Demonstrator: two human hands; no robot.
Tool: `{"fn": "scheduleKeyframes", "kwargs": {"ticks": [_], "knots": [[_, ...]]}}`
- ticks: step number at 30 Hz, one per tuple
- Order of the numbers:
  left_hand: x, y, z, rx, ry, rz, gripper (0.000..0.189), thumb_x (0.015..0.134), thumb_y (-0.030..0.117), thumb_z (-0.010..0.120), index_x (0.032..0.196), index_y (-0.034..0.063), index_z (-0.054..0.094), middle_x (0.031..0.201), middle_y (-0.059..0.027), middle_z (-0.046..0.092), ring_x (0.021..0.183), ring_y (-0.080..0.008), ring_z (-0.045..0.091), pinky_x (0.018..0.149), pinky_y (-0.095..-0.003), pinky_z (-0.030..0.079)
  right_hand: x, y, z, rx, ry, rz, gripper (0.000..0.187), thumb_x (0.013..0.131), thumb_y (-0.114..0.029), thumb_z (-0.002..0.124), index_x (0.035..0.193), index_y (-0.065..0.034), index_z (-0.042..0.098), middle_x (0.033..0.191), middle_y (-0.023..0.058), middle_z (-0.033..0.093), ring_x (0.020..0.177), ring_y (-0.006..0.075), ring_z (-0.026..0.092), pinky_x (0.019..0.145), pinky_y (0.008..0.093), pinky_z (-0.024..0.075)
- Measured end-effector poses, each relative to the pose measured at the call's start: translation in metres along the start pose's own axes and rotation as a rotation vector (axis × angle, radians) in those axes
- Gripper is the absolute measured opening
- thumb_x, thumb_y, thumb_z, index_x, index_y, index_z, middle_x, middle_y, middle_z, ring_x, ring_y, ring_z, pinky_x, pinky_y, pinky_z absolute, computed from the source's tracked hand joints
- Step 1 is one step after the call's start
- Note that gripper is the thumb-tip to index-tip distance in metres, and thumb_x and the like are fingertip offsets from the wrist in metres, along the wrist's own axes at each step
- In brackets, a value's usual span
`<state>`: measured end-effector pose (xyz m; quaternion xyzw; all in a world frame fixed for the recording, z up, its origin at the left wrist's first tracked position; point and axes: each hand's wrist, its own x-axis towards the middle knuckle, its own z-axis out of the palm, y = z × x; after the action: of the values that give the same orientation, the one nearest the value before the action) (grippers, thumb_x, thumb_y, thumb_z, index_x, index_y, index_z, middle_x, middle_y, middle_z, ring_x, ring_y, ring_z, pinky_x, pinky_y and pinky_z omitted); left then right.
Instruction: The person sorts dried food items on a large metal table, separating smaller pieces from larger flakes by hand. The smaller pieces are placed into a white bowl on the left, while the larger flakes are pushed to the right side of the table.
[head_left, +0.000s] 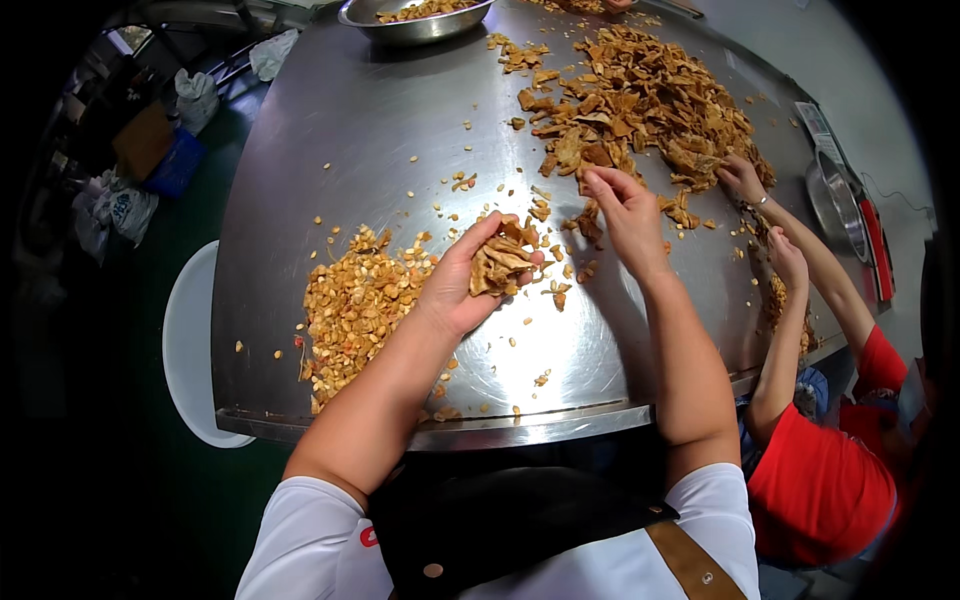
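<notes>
My left hand (450, 292) is palm-up with several curled, dried brown plant pieces (499, 266) held in its curved fingers. To its right, my right hand (634, 221) has thumb and forefinger pinched on a small dried brown piece (584, 180) at the near edge of a large heap of similar dried pieces (645, 90). Left of my left forearm lies a pile of small yellowish seeds and fragments (360, 307). Both hands are over a stainless steel table (352, 135). Loose bits are scattered between the two piles.
A co-worker in red reaches in from the right, one hand (742, 178) at the heap and the other hand (787, 259) nearer. A metal bowl (420, 28) of pieces stands at the far edge. Another metal bowl (836, 202) rests at right. A white round stool (191, 352) is left.
</notes>
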<state>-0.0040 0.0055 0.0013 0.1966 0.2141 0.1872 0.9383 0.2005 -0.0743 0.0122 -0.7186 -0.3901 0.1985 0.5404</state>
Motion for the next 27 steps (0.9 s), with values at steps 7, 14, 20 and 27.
{"fn": "scheduleKeyframes", "kwargs": {"ticks": [7,14,20,27], "knots": [[-0.001,0.005,-0.001,-0.053,0.048,0.007,0.032,0.092,0.034,0.056,0.107,0.0061,0.059,0.103,-0.0127,0.062,0.092,-0.0293,0.062,0.069,-0.037,0.051,0.008,0.022,-0.001,-0.666,0.071,0.043,0.039,0.086,-0.033,0.063,0.107,0.0006,0.063,0.101,0.0151,0.062,0.091,0.0283,0.06,0.08,0.0396,0.0478],[-0.002,0.0,0.006,0.021,0.038,0.006,0.031,0.088,0.02,0.063,0.113,0.0039,0.054,0.109,-0.0131,0.058,0.091,-0.0286,0.063,0.069,-0.0371,0.054,0.013,0.067,0.008,-0.803,0.141,-0.399,0.029,0.082,-0.024,0.068,0.107,-0.0108,0.064,0.111,0.0092,0.061,0.104,0.0295,0.055,0.086,0.0364,0.0448],[-0.002,0.0,0.002,0.098,0.06,0.023,0.026,0.084,0.008,0.064,0.107,0.0027,0.053,0.1,-0.0137,0.059,0.089,-0.0275,0.064,0.069,-0.0359,0.054,0.016,0.045,0.005,-0.41,-0.021,0.083,0.024,0.082,-0.017,0.069,0.103,-0.0063,0.064,0.091,0.006,0.067,0.084,0.0217,0.062,0.077,0.0319,0.0492],[-0.003,-0.001,0.005,0.063,0.063,0.03,0.024,0.085,0.008,0.063,0.106,0.0028,0.053,0.097,-0.0135,0.06,0.089,-0.0267,0.064,0.067,-0.0349,0.053,-0.005,-0.017,0.005,0.419,-0.163,0.291,0.022,0.085,-0.013,0.069,0.104,-0.0032,0.062,0.094,0.0024,0.066,0.083,0.008,0.061,0.07,0.0207,0.0494]]}}
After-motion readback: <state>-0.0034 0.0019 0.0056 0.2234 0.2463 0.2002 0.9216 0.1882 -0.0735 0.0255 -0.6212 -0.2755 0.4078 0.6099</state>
